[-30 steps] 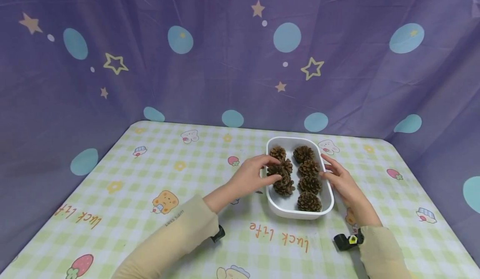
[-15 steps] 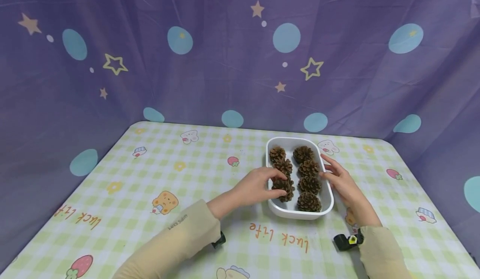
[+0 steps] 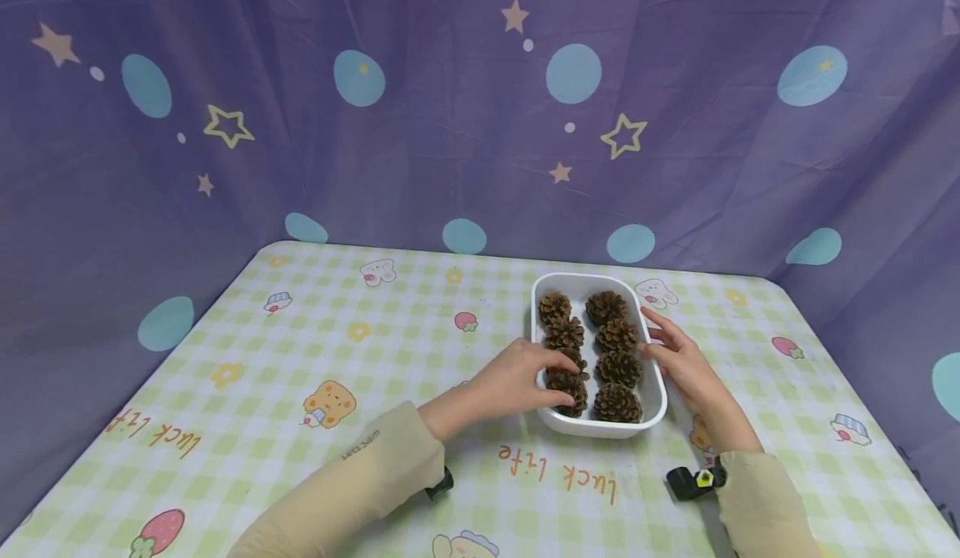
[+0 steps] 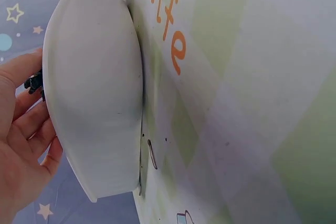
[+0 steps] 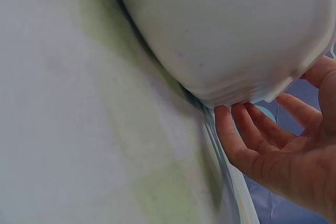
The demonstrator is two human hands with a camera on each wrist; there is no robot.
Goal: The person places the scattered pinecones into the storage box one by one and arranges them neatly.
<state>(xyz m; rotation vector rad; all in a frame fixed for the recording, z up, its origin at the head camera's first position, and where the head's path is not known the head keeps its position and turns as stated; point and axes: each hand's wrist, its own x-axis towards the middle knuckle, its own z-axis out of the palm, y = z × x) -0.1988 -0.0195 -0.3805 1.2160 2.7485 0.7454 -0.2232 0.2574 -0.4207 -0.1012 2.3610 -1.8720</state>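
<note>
A white rectangular tray (image 3: 579, 419) stands on the table with pine cones in two rows along its length. Reaching over its left rim, my left hand (image 3: 513, 379) has thumb and fingers around the nearest pine cone (image 3: 568, 394) of the left row; its fingers partly cover the cone behind. In the left wrist view the tray wall hides most of that cone. Against the right outer wall, my right hand (image 3: 686, 366) rests with fingertips touching it and thumb at the rim. The right row holds several cones, the nearest pine cone (image 3: 618, 404) fully visible.
A checked, cartoon-printed cloth (image 3: 405, 341) covers the table. Behind it hangs a purple curtain (image 3: 450, 174) with stars and dots. A black wrist camera (image 3: 682, 483) sits by the right sleeve, another black camera (image 3: 440, 485) under the left.
My left hand has moved toward the near end of the tray, and the left-row pine cones now lie in a straighter line. My right hand has stayed at the tray's wall.
</note>
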